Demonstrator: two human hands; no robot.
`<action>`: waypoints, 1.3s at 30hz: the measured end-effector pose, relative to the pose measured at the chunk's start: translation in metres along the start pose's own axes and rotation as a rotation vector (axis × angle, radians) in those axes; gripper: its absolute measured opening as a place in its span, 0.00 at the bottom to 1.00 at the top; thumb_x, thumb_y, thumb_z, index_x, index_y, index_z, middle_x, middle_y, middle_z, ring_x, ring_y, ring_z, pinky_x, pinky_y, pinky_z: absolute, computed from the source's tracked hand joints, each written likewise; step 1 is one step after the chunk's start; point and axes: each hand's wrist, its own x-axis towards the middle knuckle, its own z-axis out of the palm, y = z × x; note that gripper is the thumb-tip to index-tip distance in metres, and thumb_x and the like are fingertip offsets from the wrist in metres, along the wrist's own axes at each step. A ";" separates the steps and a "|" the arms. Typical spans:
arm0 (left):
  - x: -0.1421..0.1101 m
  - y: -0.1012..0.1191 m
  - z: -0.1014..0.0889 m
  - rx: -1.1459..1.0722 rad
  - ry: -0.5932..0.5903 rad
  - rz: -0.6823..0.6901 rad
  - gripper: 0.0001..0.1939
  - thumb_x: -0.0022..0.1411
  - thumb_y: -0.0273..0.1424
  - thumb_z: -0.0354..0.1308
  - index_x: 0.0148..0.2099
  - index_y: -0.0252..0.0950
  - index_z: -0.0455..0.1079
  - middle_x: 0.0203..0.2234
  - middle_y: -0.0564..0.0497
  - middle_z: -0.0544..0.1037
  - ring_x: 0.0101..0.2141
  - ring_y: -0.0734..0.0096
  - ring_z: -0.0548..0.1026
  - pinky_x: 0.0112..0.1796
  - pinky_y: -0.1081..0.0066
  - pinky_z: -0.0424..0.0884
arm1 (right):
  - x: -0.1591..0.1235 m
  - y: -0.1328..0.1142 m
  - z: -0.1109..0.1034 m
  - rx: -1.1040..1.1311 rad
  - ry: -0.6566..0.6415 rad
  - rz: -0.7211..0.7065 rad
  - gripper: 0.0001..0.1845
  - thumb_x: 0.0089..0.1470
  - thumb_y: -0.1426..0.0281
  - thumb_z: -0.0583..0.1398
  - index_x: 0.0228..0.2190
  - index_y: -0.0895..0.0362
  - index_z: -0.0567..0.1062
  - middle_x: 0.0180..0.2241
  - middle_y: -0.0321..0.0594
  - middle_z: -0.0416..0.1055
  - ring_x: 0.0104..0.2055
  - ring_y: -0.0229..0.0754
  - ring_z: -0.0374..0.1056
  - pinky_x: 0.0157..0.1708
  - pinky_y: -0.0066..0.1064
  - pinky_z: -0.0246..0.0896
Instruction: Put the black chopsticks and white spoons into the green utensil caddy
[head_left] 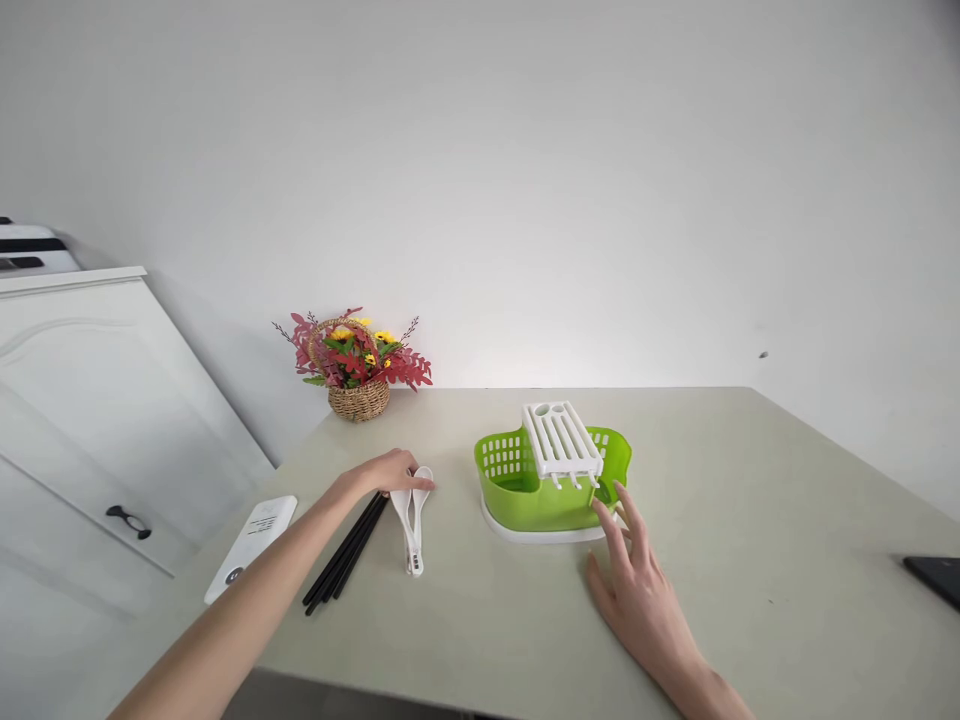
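My left hand [394, 471] is bent over the bowl ends of several white soup spoons [417, 535], its fingers curled down onto them. The spoons lie on the table, handles pointing toward me. Just left of them is a bundle of black chopsticks [346, 555], whose far ends reach close under my hand. A green utensil basket [551, 508] stands on a white base tray [517, 535], topped by a white slotted rack [562, 440] with small hooks. Beside the basket's near right side is my right hand [637, 570], fingers spread and holding nothing; the fingertips overlap its edge in view.
A wicker basket of artificial flowers [358, 402] stands at the table's back left. A white device resembling a power bank [253, 545] lies at the left edge. A white cabinet [97, 400] adjoins the left side. A dark flat object [936, 578] is at far right.
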 end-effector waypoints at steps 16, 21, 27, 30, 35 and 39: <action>-0.009 0.022 0.011 0.282 0.270 -0.038 0.33 0.53 0.65 0.56 0.32 0.39 0.77 0.30 0.39 0.82 0.36 0.49 0.79 0.38 0.64 0.67 | 0.000 -0.001 -0.002 -0.002 0.025 -0.017 0.34 0.66 0.68 0.51 0.70 0.48 0.50 0.74 0.50 0.39 0.65 0.61 0.63 0.41 0.48 0.78; -0.016 0.051 -0.004 0.332 0.483 -0.087 0.30 0.71 0.53 0.44 0.38 0.34 0.76 0.36 0.34 0.81 0.44 0.46 0.78 0.46 0.57 0.67 | -0.001 0.001 -0.001 0.001 0.020 -0.011 0.33 0.66 0.68 0.50 0.69 0.48 0.51 0.74 0.48 0.38 0.65 0.60 0.62 0.41 0.47 0.78; -0.038 0.170 -0.014 0.026 0.975 0.338 0.22 0.77 0.43 0.38 0.49 0.36 0.70 0.46 0.41 0.79 0.50 0.59 0.75 0.55 0.57 0.67 | -0.001 0.001 -0.003 0.001 0.033 -0.024 0.33 0.66 0.69 0.50 0.70 0.47 0.51 0.74 0.48 0.39 0.66 0.60 0.60 0.46 0.49 0.76; -0.053 0.239 0.011 0.008 0.986 0.503 0.24 0.75 0.50 0.40 0.57 0.40 0.66 0.54 0.39 0.75 0.59 0.54 0.69 0.59 0.49 0.64 | -0.003 -0.001 -0.007 -0.023 0.052 -0.046 0.34 0.66 0.70 0.50 0.70 0.46 0.50 0.73 0.47 0.41 0.67 0.60 0.59 0.51 0.53 0.73; -0.055 0.282 0.051 0.232 0.931 0.478 0.35 0.71 0.52 0.46 0.68 0.31 0.57 0.64 0.28 0.66 0.68 0.37 0.55 0.65 0.36 0.52 | -0.012 -0.003 -0.015 -0.033 0.055 -0.074 0.37 0.65 0.72 0.49 0.71 0.43 0.48 0.73 0.44 0.42 0.67 0.58 0.58 0.56 0.53 0.69; -0.039 0.259 0.038 0.302 0.914 0.448 0.26 0.73 0.39 0.50 0.69 0.36 0.60 0.64 0.38 0.68 0.65 0.43 0.63 0.64 0.40 0.57 | -0.016 -0.003 -0.017 0.032 0.017 -0.047 0.36 0.65 0.71 0.49 0.71 0.44 0.48 0.75 0.43 0.35 0.69 0.56 0.56 0.55 0.50 0.71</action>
